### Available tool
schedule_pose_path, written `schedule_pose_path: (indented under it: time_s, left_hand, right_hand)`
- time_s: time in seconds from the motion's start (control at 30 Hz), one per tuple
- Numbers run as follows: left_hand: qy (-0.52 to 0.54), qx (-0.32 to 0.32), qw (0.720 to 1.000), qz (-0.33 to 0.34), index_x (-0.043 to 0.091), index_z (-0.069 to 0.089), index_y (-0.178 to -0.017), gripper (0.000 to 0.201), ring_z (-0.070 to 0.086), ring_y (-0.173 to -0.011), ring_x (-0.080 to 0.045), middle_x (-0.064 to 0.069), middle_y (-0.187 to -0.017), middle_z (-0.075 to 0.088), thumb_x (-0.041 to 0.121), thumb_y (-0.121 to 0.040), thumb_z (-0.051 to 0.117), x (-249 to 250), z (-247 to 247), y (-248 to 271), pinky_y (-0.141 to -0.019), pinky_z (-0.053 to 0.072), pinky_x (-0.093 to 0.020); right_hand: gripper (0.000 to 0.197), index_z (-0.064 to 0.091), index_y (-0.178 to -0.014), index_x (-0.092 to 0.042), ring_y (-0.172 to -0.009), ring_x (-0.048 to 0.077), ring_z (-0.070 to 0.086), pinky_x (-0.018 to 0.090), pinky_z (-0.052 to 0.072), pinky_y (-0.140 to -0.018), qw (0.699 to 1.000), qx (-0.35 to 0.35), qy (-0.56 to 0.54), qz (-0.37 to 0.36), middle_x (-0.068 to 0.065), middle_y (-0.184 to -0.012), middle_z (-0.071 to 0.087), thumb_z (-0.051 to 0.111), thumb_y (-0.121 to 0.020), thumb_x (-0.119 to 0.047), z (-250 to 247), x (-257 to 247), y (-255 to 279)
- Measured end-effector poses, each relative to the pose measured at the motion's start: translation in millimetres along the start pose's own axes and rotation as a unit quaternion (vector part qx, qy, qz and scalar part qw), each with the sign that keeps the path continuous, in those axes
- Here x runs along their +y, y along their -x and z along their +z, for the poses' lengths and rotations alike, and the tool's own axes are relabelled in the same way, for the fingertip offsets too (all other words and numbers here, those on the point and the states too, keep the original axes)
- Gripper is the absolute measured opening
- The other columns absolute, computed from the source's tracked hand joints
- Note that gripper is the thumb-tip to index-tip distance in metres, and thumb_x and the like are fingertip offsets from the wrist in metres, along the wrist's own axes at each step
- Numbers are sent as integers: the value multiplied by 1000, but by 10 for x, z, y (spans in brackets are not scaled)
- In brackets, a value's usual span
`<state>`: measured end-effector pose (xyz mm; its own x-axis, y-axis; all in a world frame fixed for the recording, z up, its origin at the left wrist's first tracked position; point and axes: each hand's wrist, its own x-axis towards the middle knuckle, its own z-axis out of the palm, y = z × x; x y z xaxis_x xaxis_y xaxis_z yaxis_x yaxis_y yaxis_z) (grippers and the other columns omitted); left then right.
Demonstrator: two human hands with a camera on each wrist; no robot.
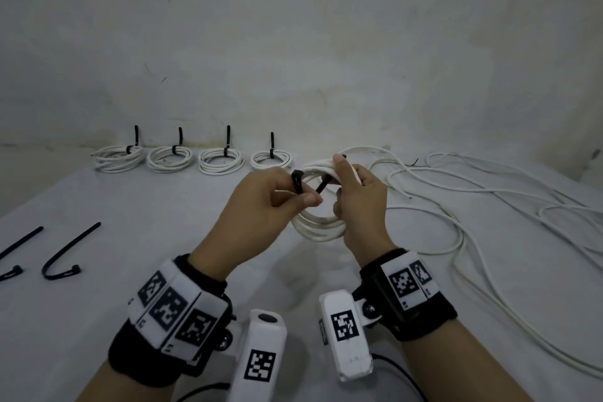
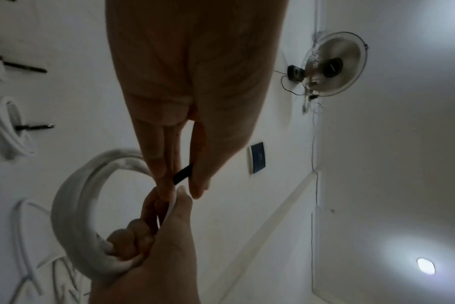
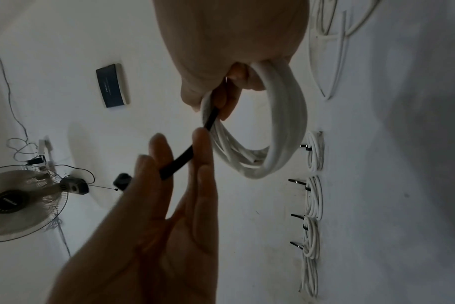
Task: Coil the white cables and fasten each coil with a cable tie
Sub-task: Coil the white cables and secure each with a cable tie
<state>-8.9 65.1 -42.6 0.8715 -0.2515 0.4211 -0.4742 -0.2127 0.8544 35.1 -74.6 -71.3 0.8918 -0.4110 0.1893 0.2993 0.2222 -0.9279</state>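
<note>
Wrist bands: black straps carrying white blocks with black-and-white square marker codes are sitting nearest the camera; no readable words on them.
Left hand: its fingers are pinching a black cable tie between thumb and fingertips.
Right hand: its fingers are curling round the white cable coil, gripping it above the bench.
Cable tie: its strap is running from the left fingers across to the coil under the right thumb.
Spare ties: two are lying on the bench at the left.
Loose cables: uncoiled white cable is sprawling on the right.
Finished coils: four tied coils are sitting in a row by the wall.
Fan: it is hanging on the wall; its hub lettering is too blurred to read.
</note>
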Motion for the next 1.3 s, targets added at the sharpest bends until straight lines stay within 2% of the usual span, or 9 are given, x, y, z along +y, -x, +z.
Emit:
schedule_pose_path:
  time_s: [0.1, 0.23, 0.4, 0.5, 0.6, 0.67, 0.8, 1.1, 1.3]
  left_hand:
    - [-17, 48, 998, 26, 15, 70, -74, 18, 71, -75, -10, -5, -81, 73, -2, -77, 71, -53, 24, -94, -72, 52, -15]
    - [-112, 95, 986, 77, 19, 72, -72, 11, 57, -48, -3, 14, -62, 66, 12, -70, 80, -105, 11, -227, -54, 42, -12]
    - [-160, 143, 969, 127, 21, 63, -75, 26, 46, -64, 5, 11, -73, 50, 24, -62, 86, -175, 34, -320, -59, 33, -10]
    - [-76, 140, 986, 45, 25, 52, -97, 49, 55, -80, -4, 3, -92, 58, 30, -63, 86, -241, 42, -378, -70, 45, -15]
    - [40, 45, 998, -28, 16, 49, -114, 46, 65, -70, -12, -1, -84, 66, 27, -76, 73, -287, 89, -384, -61, 51, -18]
    - [85, 23, 996, -26, 11, 54, -108, 35, 62, -56, -11, 2, -68, 65, 31, -80, 63, -332, 149, -356, -54, 50, -20]
    - [184, 72, 980, -23, 17, 62, -99, 33, 50, -54, -7, 8, -60, 57, 39, -75, 59, -434, 244, -328, -55, 48, -21]
    - [209, 174, 962, 20, 10, 58, -83, 30, 35, -37, -7, 9, -48, 48, 39, -75, 60, -462, 266, -262, -38, 32, -18]
    - [253, 139, 957, 12, 13, 56, -69, 36, 26, -36, -4, 12, -41, 40, 43, -76, 72, -505, 127, -280, -36, 23, -15]
  right_hand:
    - [32, 58, -62, -14, -37, 11, 27, 21, 23, -39, 1000, -22, -14, 14, -7, -44, 45, 63, -89, -30, 26, -2, 43]
    - [29, 60, -68, -10, -38, 10, 27, 20, 23, -38, 999, -43, 3, 8, -2, -49, 41, 65, -88, -30, 31, 13, 83]
    - [27, 61, -73, -8, -39, 11, 25, 22, 22, -39, 999, -49, -6, 12, 2, -53, 38, 65, -87, -30, 6, -31, 57]
    - [26, 62, -74, -7, -38, 9, 26, 21, 22, -39, 998, -62, -11, 4, 3, -55, 39, 65, -88, -29, 2, -49, 53]
    - [28, 60, -65, -13, -40, 9, 30, 22, 26, -40, 998, -59, 10, -29, 0, -52, 42, 65, -87, -29, 1, -34, 62]
    - [29, 60, -61, -16, -43, 9, 33, 24, 29, -44, 997, -50, 24, -54, -5, -50, 44, 66, -87, -28, 0, -16, 57]
    - [28, 60, -61, -17, -44, 8, 33, 24, 30, -47, 997, -37, 23, -67, -10, -47, 42, 66, -87, -28, 16, 40, 60]
    - [29, 63, -73, -6, -40, 12, 28, 23, 23, -40, 996, -82, 4, -22, 9, -58, 40, 61, -90, -30, 70, 38, 154]
    - [24, 64, -75, -12, -49, 16, 57, 24, 44, -47, 988, -148, 18, 37, 7, -59, 59, 56, -94, -25, 14, -87, 126]
